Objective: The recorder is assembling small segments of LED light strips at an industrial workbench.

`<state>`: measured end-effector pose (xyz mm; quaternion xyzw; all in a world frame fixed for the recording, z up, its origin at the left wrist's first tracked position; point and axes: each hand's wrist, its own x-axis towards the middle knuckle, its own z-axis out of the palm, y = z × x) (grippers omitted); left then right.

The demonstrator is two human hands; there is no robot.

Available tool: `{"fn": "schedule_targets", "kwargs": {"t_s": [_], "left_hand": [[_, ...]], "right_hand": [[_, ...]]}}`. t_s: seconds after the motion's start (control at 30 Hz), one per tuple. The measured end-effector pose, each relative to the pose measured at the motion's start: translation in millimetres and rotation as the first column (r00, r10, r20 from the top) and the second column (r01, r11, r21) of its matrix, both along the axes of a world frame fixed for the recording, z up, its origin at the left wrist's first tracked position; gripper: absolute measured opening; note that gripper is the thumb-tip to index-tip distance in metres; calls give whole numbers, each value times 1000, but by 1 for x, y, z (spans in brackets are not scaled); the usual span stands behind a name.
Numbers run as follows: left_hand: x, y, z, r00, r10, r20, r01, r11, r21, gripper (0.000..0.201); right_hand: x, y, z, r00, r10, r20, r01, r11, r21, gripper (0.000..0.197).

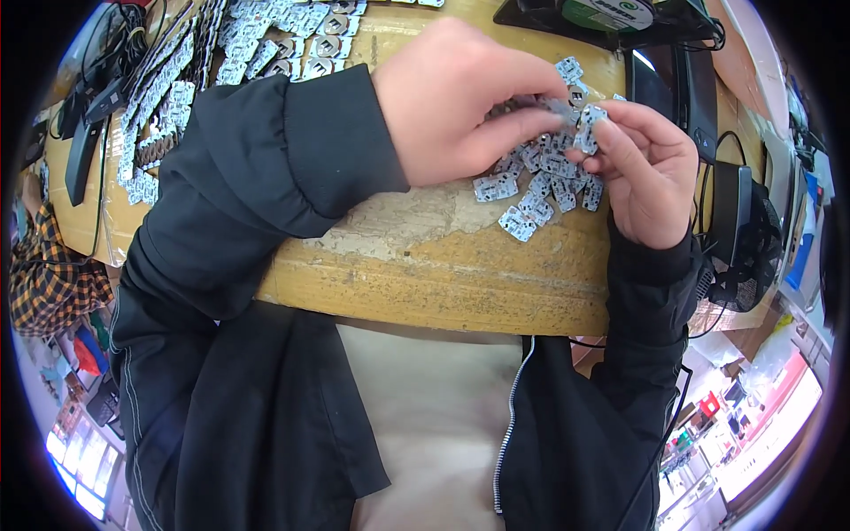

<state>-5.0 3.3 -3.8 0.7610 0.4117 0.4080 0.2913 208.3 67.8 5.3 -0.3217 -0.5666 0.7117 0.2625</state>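
Head view: the left hand (460,102) and the right hand (642,168) meet above a pile of small circuit boards (540,190) on the worn wooden surface (425,265), fingers closed together on one small board (588,128) held between them.

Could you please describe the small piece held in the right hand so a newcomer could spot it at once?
Start at the worn yellow wooden table and find the loose pile of small white circuit pieces. Just above it, the right hand pinches one small white circuit piece, the only one lifted off the table.
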Motion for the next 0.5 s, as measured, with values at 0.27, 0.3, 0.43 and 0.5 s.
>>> {"fn": "schedule_targets", "kwargs": {"t_s": [0.27, 0.3, 0.43, 0.5], "left_hand": [[6, -3, -6, 972, 186, -142, -147, 958, 248, 21], [6, -4, -7, 972, 184, -145, -144, 958, 247, 21], [6, -7, -11, 954, 199, -226, -112, 931, 347, 22], [6, -7, -12, 946, 215, -242, -112, 919, 379, 23]], "right_hand": [[1, 3, -7, 1000, 17, 6, -17, 997, -72, 21], [1, 3, -6, 1000, 20, 6, -19, 997, -76, 21], [0, 3, -6, 1000, 15, -13, -16, 996, -91, 21], [0, 3, -6, 1000, 19, 15, -18, 998, -59, 21]]}}
